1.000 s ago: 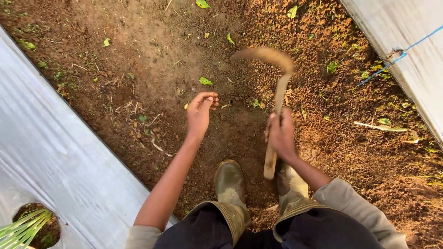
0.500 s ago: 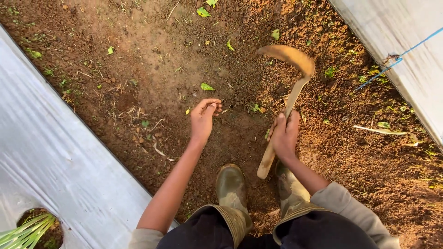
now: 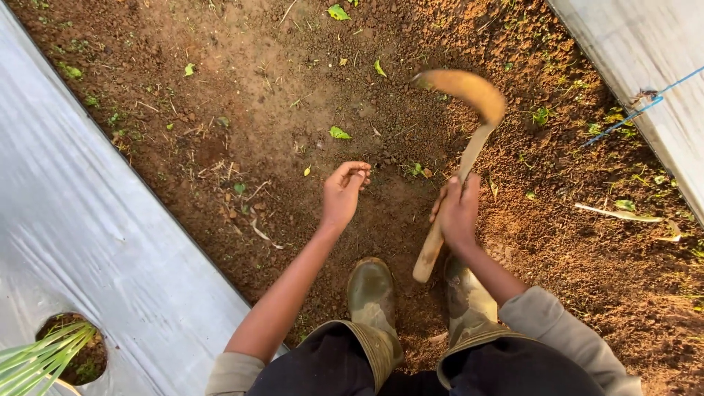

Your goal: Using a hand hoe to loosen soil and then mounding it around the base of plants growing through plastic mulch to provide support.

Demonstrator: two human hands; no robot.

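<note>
Right hand clamped on curved sickle, left hand loosely curled, empty, above bare soil.

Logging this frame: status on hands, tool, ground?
Right hand gripping sickle by its wooden handle, blade blurred above soil. Left hand loosely curled, empty. Small weeds between the hands; nothing blocking.

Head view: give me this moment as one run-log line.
right hand: grips sickle by its wooden handle, blade blurred over soil | left hand: curled, apparently empty | boots: between plastic sheets
</note>
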